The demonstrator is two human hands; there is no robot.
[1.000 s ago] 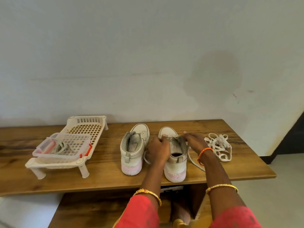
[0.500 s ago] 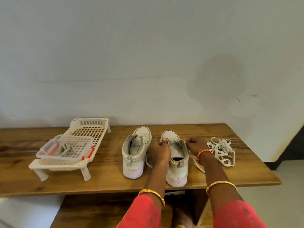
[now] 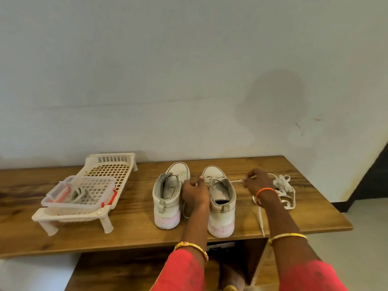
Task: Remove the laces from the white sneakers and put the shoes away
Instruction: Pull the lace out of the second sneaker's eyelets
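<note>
Two white sneakers stand side by side on the wooden table point(image 3: 134, 232), heels toward me. The left sneaker point(image 3: 168, 196) has no lace showing. My left hand point(image 3: 195, 193) grips the left side of the right sneaker point(image 3: 221, 202) near its eyelets. My right hand point(image 3: 257, 182) pinches a white lace point(image 3: 236, 181) stretched out sideways from that shoe; the lace's loose end point(image 3: 261, 219) trails toward the table's front edge. A loose pile of white lace point(image 3: 284, 190) lies just right of my right hand.
A white plastic slatted rack point(image 3: 109, 171) stands on the table's left part, with a clear lidded box point(image 3: 84, 194) resting on it. The wall runs close behind the table. A lower wooden shelf point(image 3: 126, 269) sits under the tabletop.
My right hand has moved right, away from the right sneaker, drawing the lace out sideways. My left hand stays on the shoe.
</note>
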